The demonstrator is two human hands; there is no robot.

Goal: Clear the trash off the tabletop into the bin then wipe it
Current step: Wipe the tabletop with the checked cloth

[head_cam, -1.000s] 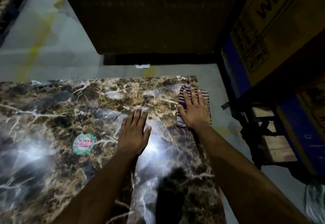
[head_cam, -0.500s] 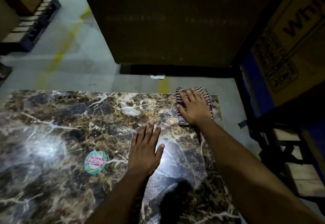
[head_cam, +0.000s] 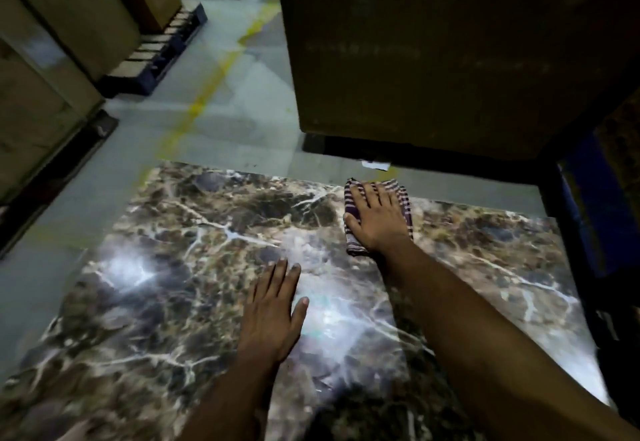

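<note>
While the left hand (head_cam: 272, 316) braces flat, the right hand (head_cam: 375, 220) presses flat on the cloth (head_cam: 403, 203), unwiped tabletop (head_cam: 194, 267) stretching leftward.

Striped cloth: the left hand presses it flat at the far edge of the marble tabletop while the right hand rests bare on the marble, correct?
Hands are swapped. The head view shows the right hand pressing the striped cloth flat at the far edge of the marble tabletop, while the left hand rests bare on the marble.

Bare tabletop (head_cam: 194, 267) open left of left hand (head_cam: 272, 312). Large cardboard box (head_cam: 433, 52) looms beyond far edge. Dark frame (head_cam: 568, 232) flanks right.
</note>
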